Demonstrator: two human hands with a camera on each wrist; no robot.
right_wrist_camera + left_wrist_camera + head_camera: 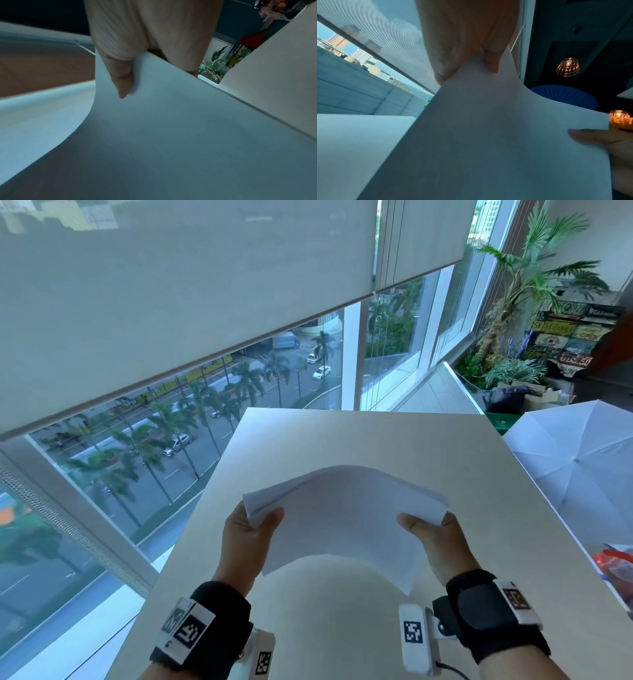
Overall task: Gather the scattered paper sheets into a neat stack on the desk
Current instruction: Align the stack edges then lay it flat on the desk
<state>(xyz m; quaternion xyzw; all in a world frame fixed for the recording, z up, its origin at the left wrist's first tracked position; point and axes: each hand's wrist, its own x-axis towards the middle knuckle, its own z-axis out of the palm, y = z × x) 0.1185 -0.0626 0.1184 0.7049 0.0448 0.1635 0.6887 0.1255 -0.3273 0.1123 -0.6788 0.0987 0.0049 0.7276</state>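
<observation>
A bundle of white paper sheets is held up above the pale desk, bowed upward in the middle. My left hand grips its left edge, thumb on top and fingers underneath. My right hand grips the right edge the same way. In the left wrist view the paper sheets fill the frame under my left hand, with the right hand's fingers at the far edge. In the right wrist view my right hand pinches the paper sheets. No loose sheets show on the desk.
A large window with a half-lowered blind runs along the desk's left and far side. A white umbrella lies off the desk's right edge, a red-and-clear bag by the near right, plants in the far corner.
</observation>
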